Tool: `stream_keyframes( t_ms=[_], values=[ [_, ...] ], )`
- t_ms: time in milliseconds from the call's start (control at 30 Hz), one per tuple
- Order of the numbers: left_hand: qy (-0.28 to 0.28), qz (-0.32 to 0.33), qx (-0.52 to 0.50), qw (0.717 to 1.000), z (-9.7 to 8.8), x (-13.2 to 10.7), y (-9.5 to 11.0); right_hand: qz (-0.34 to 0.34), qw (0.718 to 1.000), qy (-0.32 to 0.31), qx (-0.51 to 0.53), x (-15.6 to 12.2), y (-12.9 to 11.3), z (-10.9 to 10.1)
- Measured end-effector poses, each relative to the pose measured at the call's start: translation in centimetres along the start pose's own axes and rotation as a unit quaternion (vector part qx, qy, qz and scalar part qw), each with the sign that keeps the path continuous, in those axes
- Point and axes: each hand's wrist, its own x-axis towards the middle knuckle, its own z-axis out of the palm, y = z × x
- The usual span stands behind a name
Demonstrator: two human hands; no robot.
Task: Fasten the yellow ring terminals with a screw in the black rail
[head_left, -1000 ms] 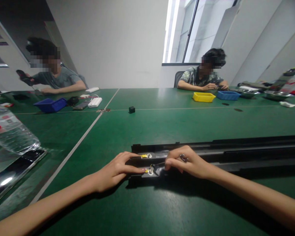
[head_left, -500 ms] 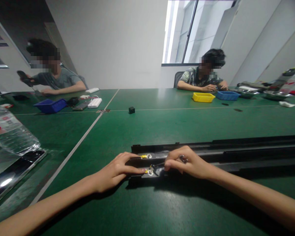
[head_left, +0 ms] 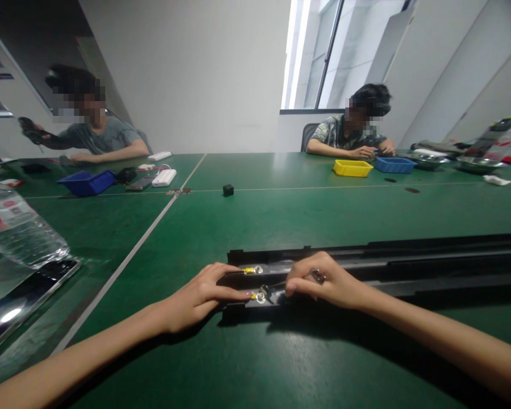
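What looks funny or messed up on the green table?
I see nothing spilled or broken. The small dark cube sits by itself on the table, apart from the long black rails, which looks a bit odd. The clear bottle at left seems tilted, but the camera may be bending the picture there.

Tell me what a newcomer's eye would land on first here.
Most likely the two bare hands near the centre: the left hand with fingers at two yellow-sleeved terminals, the right hand gripping a dark tool beside the nearer one. Next, perhaps, the long black channels below them, running toward the right edge of the green table. Beyond, a bright yellow tray stands before a co-worker, right of centre.
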Motion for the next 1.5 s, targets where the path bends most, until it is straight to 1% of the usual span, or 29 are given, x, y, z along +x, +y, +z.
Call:
stream_keyframes(
  t_ms=[400, 833, 1300, 1500],
  values=[
    [-0.012, -0.007, -0.005, 1.000, 0.04, 0.04, 0.14, -0.003, 1.000, 0.006, 0.004, -0.10, -0.01, 0.03],
    [-0.002, 0.004, -0.008, 1.000, 0.07, 0.01, 0.05, 0.005, 1.000, -0.003, 0.006, 0.11, -0.07, 0.04],
    [-0.005, 0.000, -0.010, 1.000, 0.13, 0.01, -0.07, 0.021, 1.000, -0.013, 0.014, 0.03, 0.15, 0.19],
    [0.000, 0.004, -0.006, 1.000, 0.23, -0.03, -0.20, 0.012, 1.000, -0.010, 0.010, 0.03, 0.06, 0.11]
  ],
)
